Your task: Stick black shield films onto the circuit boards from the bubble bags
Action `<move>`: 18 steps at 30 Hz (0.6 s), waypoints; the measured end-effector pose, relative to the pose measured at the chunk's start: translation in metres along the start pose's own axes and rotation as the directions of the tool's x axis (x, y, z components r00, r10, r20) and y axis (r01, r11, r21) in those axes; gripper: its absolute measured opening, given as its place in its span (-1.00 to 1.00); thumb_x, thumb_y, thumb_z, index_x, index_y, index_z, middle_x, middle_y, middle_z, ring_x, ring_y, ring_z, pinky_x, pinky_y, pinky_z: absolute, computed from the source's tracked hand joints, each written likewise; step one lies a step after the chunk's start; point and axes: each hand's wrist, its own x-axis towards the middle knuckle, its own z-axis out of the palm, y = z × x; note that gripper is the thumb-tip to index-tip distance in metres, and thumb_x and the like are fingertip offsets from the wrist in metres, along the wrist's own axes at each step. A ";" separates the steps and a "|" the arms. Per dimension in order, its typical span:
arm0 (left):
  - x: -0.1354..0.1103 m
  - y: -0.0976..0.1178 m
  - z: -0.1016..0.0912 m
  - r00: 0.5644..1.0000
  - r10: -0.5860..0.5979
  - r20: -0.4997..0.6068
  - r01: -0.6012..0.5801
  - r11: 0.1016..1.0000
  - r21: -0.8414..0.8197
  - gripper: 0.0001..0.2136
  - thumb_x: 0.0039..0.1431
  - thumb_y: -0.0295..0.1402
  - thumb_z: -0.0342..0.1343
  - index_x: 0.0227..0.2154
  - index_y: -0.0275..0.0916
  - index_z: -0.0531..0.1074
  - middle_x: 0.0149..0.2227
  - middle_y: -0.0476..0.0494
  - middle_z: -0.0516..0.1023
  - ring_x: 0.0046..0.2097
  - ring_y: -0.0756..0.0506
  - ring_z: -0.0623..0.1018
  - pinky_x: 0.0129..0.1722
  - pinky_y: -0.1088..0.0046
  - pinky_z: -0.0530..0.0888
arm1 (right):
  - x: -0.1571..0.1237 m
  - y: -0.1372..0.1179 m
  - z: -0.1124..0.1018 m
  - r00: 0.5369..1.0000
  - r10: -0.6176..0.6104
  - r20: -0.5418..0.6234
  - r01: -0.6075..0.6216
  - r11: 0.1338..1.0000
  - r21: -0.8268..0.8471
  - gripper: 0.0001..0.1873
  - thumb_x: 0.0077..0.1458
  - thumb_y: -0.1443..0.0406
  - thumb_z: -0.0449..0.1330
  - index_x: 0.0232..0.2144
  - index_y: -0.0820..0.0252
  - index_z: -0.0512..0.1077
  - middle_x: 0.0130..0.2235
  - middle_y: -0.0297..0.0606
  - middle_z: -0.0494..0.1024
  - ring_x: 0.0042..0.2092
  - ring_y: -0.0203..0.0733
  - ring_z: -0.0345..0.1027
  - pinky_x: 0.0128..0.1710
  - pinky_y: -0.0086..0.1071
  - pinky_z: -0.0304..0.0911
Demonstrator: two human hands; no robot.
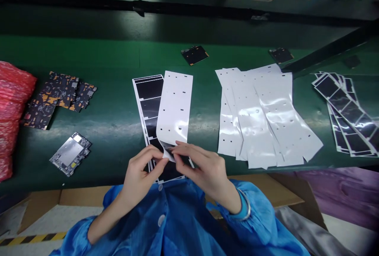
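Observation:
My left hand (142,171) and my right hand (204,169) meet at the near edge of a green belt (112,118). Both pinch the near end of a long strip (149,106) of black rectangular stickers on white backing. A white liner sheet (174,104) with small punched slots is curled up from that strip and lies back over it, its corner between my fingertips. My sleeves are blue.
A pile of peeled white liners (263,114) lies to the right, with more black sticker strips (345,110) at far right. Circuit boards (57,96) and one shielded board (71,153) lie left, beside a red bag (10,110). Two small black boards (194,55) sit farther back.

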 end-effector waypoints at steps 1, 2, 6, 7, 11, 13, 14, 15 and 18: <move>-0.001 -0.001 -0.002 0.999 -0.039 0.011 0.039 0.999 -0.023 -0.83 0.29 -0.34 0.15 -0.43 -0.23 0.47 -0.42 -0.06 0.46 -0.38 -0.01 0.48 -0.39 0.50 0.41 | 0.002 0.005 -0.004 0.996 0.087 0.001 -0.087 0.994 0.060 -0.84 0.19 0.45 0.20 -0.31 0.14 0.55 -0.31 -0.31 0.71 -0.25 -0.20 0.66 -0.20 -0.39 0.63; -0.003 -0.004 -0.004 0.997 -0.076 0.015 0.076 0.996 -0.035 -0.81 0.30 -0.33 0.13 -0.45 -0.24 0.44 -0.44 -0.05 0.43 -0.39 0.00 0.46 -0.40 0.50 0.40 | 0.003 0.011 -0.010 0.983 0.182 0.004 -0.181 0.976 0.124 -0.86 0.16 0.44 0.23 -0.34 0.14 0.57 -0.33 -0.31 0.71 -0.27 -0.19 0.66 -0.25 -0.40 0.62; -0.018 -0.019 -0.013 0.992 -0.121 -0.025 0.124 0.980 0.158 -0.74 0.30 -0.35 0.04 -0.53 -0.23 0.26 -0.49 0.02 0.29 -0.43 0.02 0.35 -0.43 0.51 0.34 | 0.005 0.045 -0.035 0.847 0.520 -0.111 -0.429 0.791 0.437 -0.97 0.06 0.33 0.37 -0.42 0.11 0.63 -0.44 -0.36 0.68 -0.43 -0.24 0.61 -0.41 -0.45 0.57; -0.023 -0.023 -0.014 0.994 -0.090 -0.060 0.104 0.954 0.280 -0.75 0.29 -0.36 0.05 -0.52 -0.22 0.26 -0.47 0.01 0.29 -0.41 0.01 0.36 -0.40 0.50 0.36 | 0.003 0.051 -0.039 0.799 0.575 -0.175 -0.425 0.746 0.512 -0.97 0.05 0.30 0.38 -0.43 0.09 0.63 -0.47 -0.37 0.66 -0.46 -0.27 0.58 -0.45 -0.47 0.54; -0.035 -0.030 -0.003 0.950 0.227 -0.213 -0.008 0.700 0.714 -0.77 0.20 -0.33 0.21 -0.11 -0.28 0.44 -0.13 -0.24 0.35 -0.10 -0.18 0.45 -0.16 0.26 0.49 | -0.002 0.040 -0.032 0.720 0.581 -0.379 -0.341 0.772 0.536 -0.94 0.11 0.28 0.36 -0.41 0.06 0.63 -0.43 -0.36 0.67 -0.44 -0.28 0.56 -0.45 -0.43 0.54; -0.033 -0.025 0.004 0.944 0.282 -0.171 -0.075 0.688 0.722 -0.55 0.22 -0.34 0.20 0.16 -0.25 0.35 0.01 -0.32 0.28 0.01 -0.22 0.42 -0.09 0.21 0.51 | -0.001 0.020 -0.019 0.852 0.452 -0.264 -0.304 0.838 0.453 -0.91 0.16 0.34 0.32 -0.35 0.06 0.64 -0.29 -0.29 0.72 -0.28 -0.18 0.64 -0.33 -0.33 0.61; -0.030 -0.021 0.006 0.958 0.259 -0.127 -0.110 0.734 0.670 -0.52 0.24 -0.35 0.18 0.21 -0.19 0.31 0.03 -0.31 0.26 0.04 -0.22 0.42 -0.06 0.21 0.52 | 0.000 0.011 -0.012 0.926 0.354 -0.132 -0.260 0.852 0.455 -0.87 0.19 0.36 0.29 -0.30 0.06 0.65 -0.22 -0.26 0.73 -0.20 -0.14 0.65 -0.25 -0.28 0.63; -0.026 -0.017 0.006 0.971 0.226 -0.082 -0.134 0.791 0.597 -0.54 0.25 -0.36 0.16 0.21 -0.14 0.32 0.05 -0.29 0.26 0.06 -0.22 0.41 -0.02 0.20 0.53 | 0.002 0.005 -0.006 0.964 0.265 -0.031 -0.218 0.851 0.478 -0.83 0.23 0.37 0.24 -0.25 0.06 0.65 -0.16 -0.23 0.72 -0.13 -0.11 0.65 -0.17 -0.23 0.63; -0.019 -0.007 -0.003 0.987 0.161 0.009 -0.153 0.919 0.363 -0.69 0.29 -0.35 0.12 0.08 -0.06 0.43 0.07 -0.25 0.29 0.13 -0.24 0.39 0.08 0.14 0.53 | 0.007 0.006 0.003 0.972 0.235 -0.019 -0.183 0.802 0.569 -0.79 0.30 0.31 0.19 -0.11 0.05 0.61 -0.04 -0.19 0.69 0.01 -0.08 0.61 -0.02 -0.13 0.60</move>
